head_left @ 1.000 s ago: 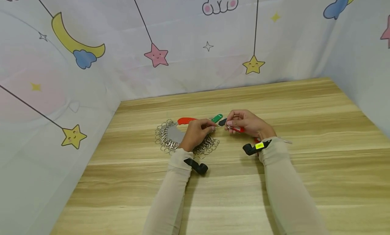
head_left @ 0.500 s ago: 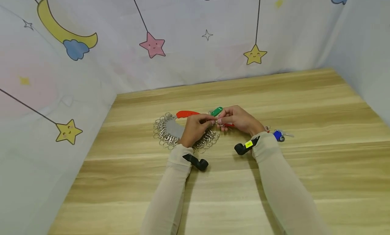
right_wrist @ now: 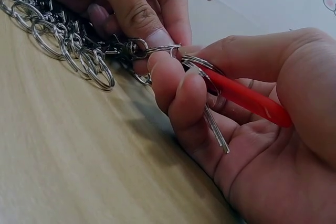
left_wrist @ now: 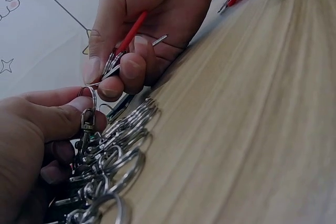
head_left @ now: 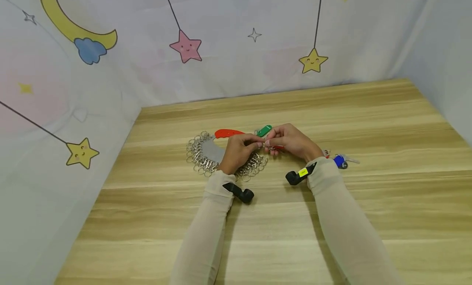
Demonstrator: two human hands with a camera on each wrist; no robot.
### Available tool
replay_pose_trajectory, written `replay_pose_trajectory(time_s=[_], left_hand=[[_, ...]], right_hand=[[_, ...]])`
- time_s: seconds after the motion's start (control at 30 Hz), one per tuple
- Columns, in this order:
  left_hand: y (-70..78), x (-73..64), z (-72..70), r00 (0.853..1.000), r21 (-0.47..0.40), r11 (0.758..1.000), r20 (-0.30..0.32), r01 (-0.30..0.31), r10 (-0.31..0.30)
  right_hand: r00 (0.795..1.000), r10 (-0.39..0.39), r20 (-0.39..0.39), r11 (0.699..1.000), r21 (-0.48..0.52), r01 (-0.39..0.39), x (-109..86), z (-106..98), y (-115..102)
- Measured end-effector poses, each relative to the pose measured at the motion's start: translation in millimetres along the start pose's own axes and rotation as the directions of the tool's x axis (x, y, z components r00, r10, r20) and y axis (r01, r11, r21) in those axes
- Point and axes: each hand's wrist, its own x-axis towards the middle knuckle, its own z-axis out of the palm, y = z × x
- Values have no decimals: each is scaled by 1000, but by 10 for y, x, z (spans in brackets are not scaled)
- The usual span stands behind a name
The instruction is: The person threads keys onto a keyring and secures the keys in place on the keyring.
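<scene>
In the head view my left hand (head_left: 236, 153) is over a grey plate (head_left: 209, 150) fringed with metal clasps and split rings. Its thumb and finger pinch a split ring (left_wrist: 93, 97) joined to a swivel clasp (left_wrist: 87, 122). Close beside it, my right hand (head_left: 293, 142) holds a key (right_wrist: 217, 132) and a red key tag (right_wrist: 247, 97) on metal rings. The fingertips of both hands meet at the left hand's ring. Whether the key's ring is threaded onto it, I cannot tell; the fingers hide part of the contact.
A red handle (head_left: 225, 133) lies along the plate's far side. Behind the hands is a green key tag (head_left: 264, 131). A blue key tag (head_left: 339, 161) with a key lies right of my right wrist. A patterned cloth (head_left: 236, 71) stands behind the table.
My right hand has moved left with the red-tagged key until its fingertips meet the left hand's. The blue tag has come into view behind the right wrist. The head view has tilted downward.
</scene>
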Motion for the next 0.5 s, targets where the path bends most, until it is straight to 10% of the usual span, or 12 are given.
replay_pose_trajectory(time_s=[0.5], left_hand=[[26,8,-5,999,-2,999,27,47,-47]], right_hand=[[999,27,-19,998,-48,-28,-6,38,-54]])
